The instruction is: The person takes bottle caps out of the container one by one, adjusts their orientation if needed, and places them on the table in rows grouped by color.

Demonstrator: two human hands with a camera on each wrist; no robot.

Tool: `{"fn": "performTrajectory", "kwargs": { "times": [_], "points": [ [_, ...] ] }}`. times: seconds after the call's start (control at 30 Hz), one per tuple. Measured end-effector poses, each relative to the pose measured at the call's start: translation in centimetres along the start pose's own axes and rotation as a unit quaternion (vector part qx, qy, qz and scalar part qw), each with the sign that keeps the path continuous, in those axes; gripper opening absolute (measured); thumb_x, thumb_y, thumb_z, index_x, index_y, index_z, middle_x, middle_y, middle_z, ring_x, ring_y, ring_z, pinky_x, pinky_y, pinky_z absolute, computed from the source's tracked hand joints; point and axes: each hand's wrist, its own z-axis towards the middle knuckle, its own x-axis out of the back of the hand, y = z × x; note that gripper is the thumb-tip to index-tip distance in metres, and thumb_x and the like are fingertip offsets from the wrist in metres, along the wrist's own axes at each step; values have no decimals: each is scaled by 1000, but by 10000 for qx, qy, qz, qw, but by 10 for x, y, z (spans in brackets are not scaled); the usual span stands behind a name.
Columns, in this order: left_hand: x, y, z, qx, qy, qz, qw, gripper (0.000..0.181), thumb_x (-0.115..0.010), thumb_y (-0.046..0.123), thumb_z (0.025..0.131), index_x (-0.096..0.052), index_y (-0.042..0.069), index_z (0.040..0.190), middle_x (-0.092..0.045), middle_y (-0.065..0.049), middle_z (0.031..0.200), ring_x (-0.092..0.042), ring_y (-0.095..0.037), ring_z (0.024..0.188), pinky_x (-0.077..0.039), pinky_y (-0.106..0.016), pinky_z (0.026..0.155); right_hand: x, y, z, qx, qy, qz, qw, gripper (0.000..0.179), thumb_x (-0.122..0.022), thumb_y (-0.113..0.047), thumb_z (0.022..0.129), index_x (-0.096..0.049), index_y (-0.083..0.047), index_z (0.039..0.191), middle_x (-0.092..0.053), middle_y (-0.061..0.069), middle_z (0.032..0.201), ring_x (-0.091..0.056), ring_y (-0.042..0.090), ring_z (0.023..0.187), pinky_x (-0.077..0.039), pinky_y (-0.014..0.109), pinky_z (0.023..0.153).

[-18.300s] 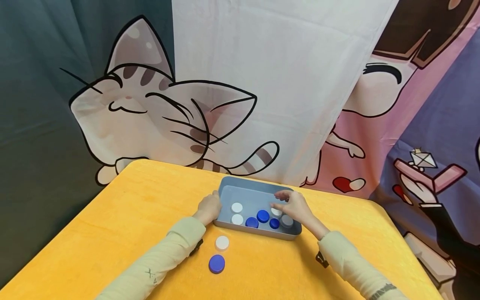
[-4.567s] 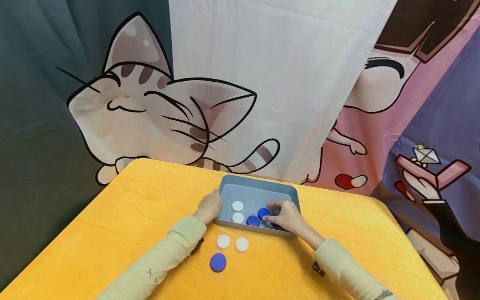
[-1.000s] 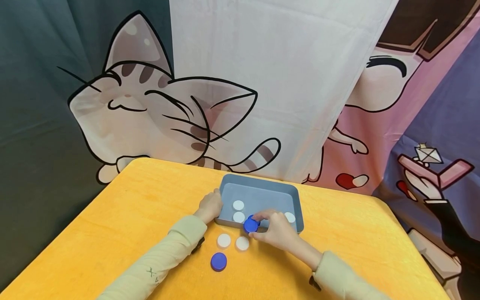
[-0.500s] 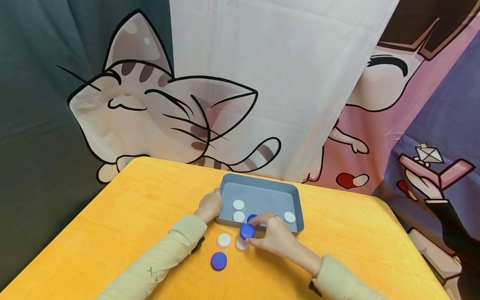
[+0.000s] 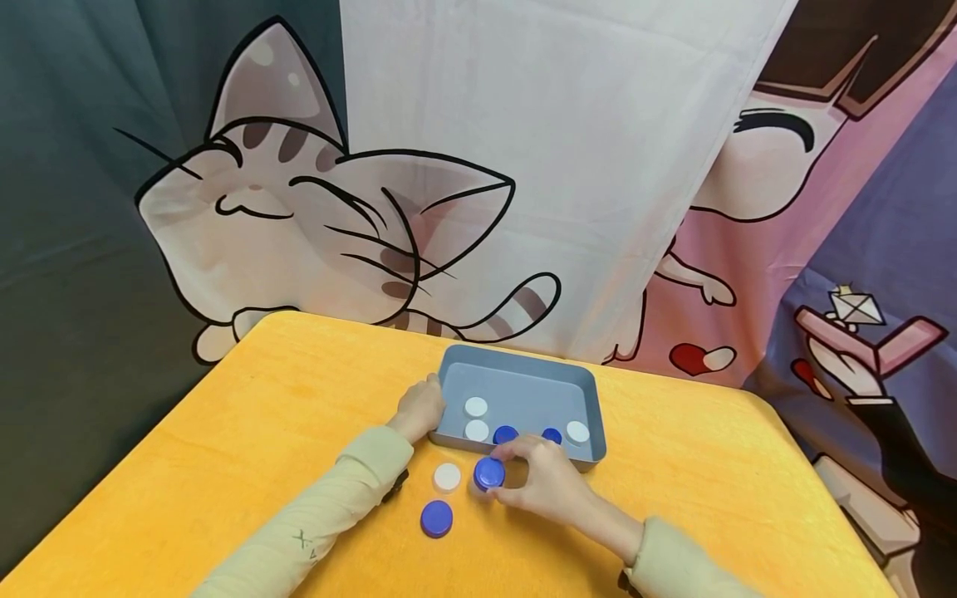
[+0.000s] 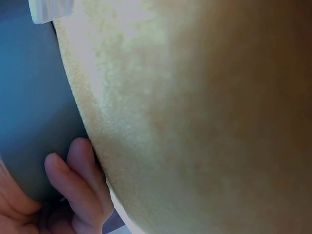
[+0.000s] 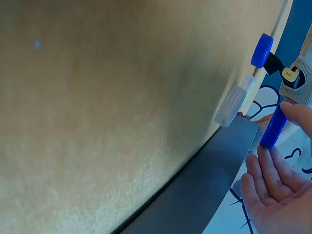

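My left hand point(image 5: 419, 409) grips the left end of a blue-grey tray point(image 5: 523, 358); its fingers point(image 6: 78, 190) lie against the tray wall in the left wrist view. Between thumb and fingers, my right hand point(image 5: 552, 483) pinches a blue bottle cap point(image 5: 489, 473) just outside the tray's near wall. In the right wrist view this held cap point(image 7: 274, 127) is edge-on, off the table. Beneath it in the head view, a white cap is almost wholly hidden. Another white cap point(image 5: 447, 477) and a blue cap point(image 5: 437, 518) lie on the table to its left.
Inside the tray are two white caps point(image 5: 476, 407) at left, a larger blue cap point(image 5: 505, 435), a smaller blue cap point(image 5: 552, 436) and a white cap point(image 5: 578, 432) at right. A yellow cloth point(image 5: 314, 365) covers the table; a printed curtain point(image 5: 568, 166) hangs behind.
Since the oldest frame, a white cap has moved from the tray onto the table. More recently, my right hand took a blue cap from the tray and brought it over that white cap.
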Motion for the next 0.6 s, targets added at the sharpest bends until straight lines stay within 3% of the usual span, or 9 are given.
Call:
{"fn": "performTrajectory", "kwargs": {
  "times": [0.6],
  "points": [
    [-1, -1, 2, 68, -76, -3, 9999, 23, -48, 5, 96, -49, -9, 114, -63, -22, 88, -64, -28, 80, -53, -40, 69, -8, -1, -12, 192, -461, 48, 9987, 38, -83, -38, 71, -72, -16, 101, -71, -9, 94, -62, 5, 89, -51, 26, 83]
  ]
}}
